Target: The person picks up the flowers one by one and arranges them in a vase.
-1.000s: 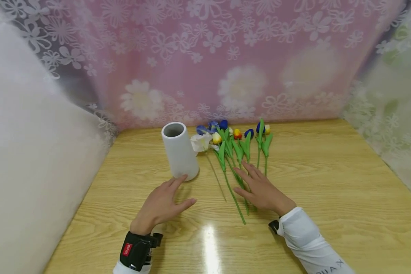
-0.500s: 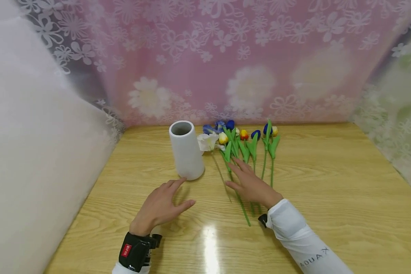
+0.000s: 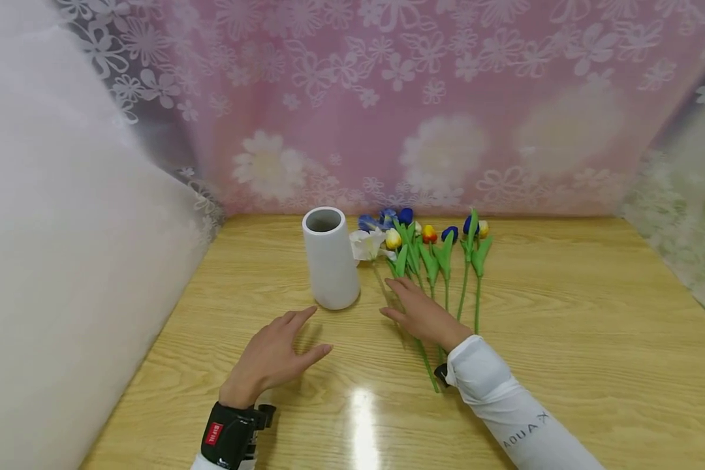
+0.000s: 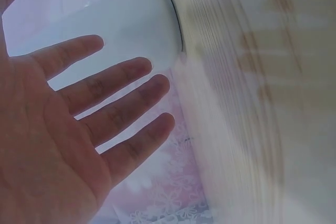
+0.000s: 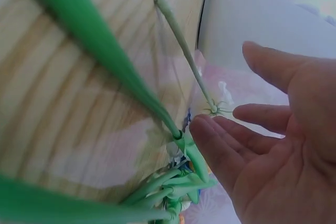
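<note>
Wooden table, pink floral curtain behind

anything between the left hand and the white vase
Nothing: in the head view only bare wooden table separates the left hand from the white vase.

White sleeve at 5 o'clock: grey lettering, partly readable, "ADUAX". Black wrist strap at 7 o'clock: red tag, print too small to read

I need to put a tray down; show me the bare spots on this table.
Bare wood lies right of the flowers out to the table edge, and along the near edge between the left hand and right hand. Crowded: the back middle, vase beside flowers.
</note>
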Available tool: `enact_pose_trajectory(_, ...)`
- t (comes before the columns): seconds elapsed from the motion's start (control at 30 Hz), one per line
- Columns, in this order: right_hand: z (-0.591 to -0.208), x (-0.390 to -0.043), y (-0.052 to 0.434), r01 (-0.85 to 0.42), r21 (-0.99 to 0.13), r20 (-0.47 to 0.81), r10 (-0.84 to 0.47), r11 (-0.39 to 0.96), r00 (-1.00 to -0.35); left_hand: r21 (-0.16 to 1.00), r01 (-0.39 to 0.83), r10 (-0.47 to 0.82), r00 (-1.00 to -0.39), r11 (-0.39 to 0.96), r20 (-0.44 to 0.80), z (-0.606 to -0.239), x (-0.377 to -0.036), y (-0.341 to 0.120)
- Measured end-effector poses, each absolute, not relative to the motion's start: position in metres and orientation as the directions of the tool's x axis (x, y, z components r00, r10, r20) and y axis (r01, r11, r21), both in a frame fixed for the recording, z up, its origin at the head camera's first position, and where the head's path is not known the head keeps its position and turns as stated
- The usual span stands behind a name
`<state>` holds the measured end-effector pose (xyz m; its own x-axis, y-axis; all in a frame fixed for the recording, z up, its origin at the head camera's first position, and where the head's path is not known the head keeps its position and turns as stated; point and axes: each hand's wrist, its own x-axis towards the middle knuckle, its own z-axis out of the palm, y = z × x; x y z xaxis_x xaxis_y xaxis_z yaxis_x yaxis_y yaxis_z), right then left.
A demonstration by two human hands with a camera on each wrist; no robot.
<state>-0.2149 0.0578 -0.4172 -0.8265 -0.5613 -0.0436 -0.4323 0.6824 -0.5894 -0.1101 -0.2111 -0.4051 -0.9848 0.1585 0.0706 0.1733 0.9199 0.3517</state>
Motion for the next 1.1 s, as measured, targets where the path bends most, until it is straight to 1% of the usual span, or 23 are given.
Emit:
enact_pose_trajectory(0.27, -0.421, -0.223, 0.055, -0.387, -0.575, -0.08, -0.52, 0.721, -0.85, 0.377, 0.156, 0.145, -0.988, 0.913, 0.058, -0.407, -0.109, -0.212)
enact_pose_trajectory(0.43, -0.427, -0.231, 0.055, -0.404, -0.579, -0.054, -0.527, 0.708, -0.848, 0.381, 0.157, 0.149, -0.988, 0.911, 0.05, -0.408, -0.107, -0.211)
enact_pose_trajectory(0.5, -0.428, -0.233, 0.056, -0.405, -0.594, -0.045, -0.532, 0.695, -0.846, 0.382, 0.159, 0.153, -0.987, 0.91, 0.048, -0.408, -0.107, -0.211)
enact_pose_trajectory(0.63, -0.429, -0.233, 0.057, -0.377, -0.619, -0.072, -0.528, 0.689, -0.846, 0.385, 0.165, 0.158, -0.986, 0.908, 0.051, -0.408, -0.108, -0.211)
enact_pose_trajectory(0.83, -0.432, -0.234, 0.056, -0.27, -0.669, -0.145, -0.478, 0.693, -0.866, 0.38, 0.155, 0.152, -0.988, 0.912, 0.039, -0.41, -0.109, -0.213)
enact_pose_trajectory(0.97, -0.433, -0.233, 0.054, -0.213, -0.729, -0.148, -0.453, 0.651, -0.879, 0.378, 0.143, 0.139, -0.99, 0.915, 0.037, -0.409, -0.111, -0.217)
enact_pose_trajectory(1.1, -0.43, -0.23, 0.051, -0.188, -0.781, -0.134, -0.455, 0.595, -0.88, 0.397, 0.141, 0.12, -0.99, 0.907, 0.078, -0.406, -0.112, -0.224)
